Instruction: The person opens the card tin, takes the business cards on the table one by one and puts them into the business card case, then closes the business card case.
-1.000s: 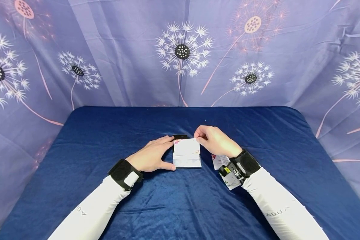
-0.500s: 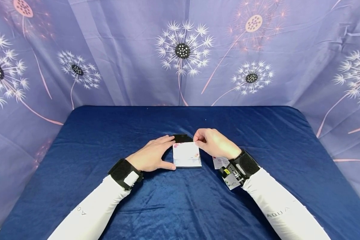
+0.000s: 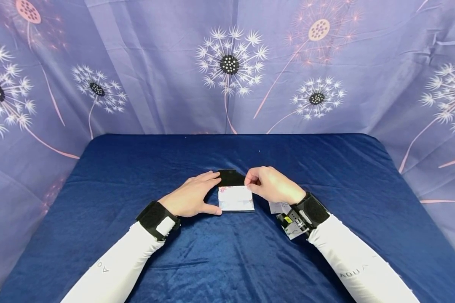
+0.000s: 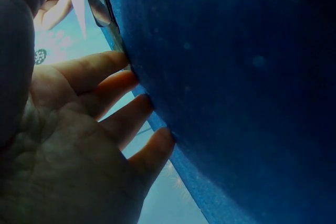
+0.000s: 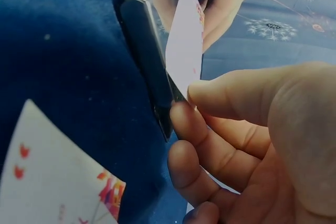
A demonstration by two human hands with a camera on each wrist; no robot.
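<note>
A thin black case [image 3: 230, 177] with a shiny surface lies mid-table, its black back part showing behind a white card. My right hand [image 3: 274, 185] pinches that white card [image 3: 235, 192], which has floral print at its corners, by its far right corner between thumb and index finger. The right wrist view shows the card [image 5: 184, 40] tilted against the case [image 5: 146, 51]. Beside the case's left side rests my left hand [image 3: 192, 195], fingers extended and thumb at the near left corner. In the left wrist view the left hand's fingertips [image 4: 163, 137] touch the blue cloth.
Two loose printed cards lie right of the case, partly under my right wrist: an upper card [image 3: 278, 208] and a lower card [image 3: 293, 231]. A blue cloth [image 3: 227, 256] covers the table. A dandelion-patterned curtain [image 3: 167, 84] hangs behind.
The pinched card has moved down toward me over the case, so more of the black part behind it shows. My right hand came down with it; my left hand stayed still.
</note>
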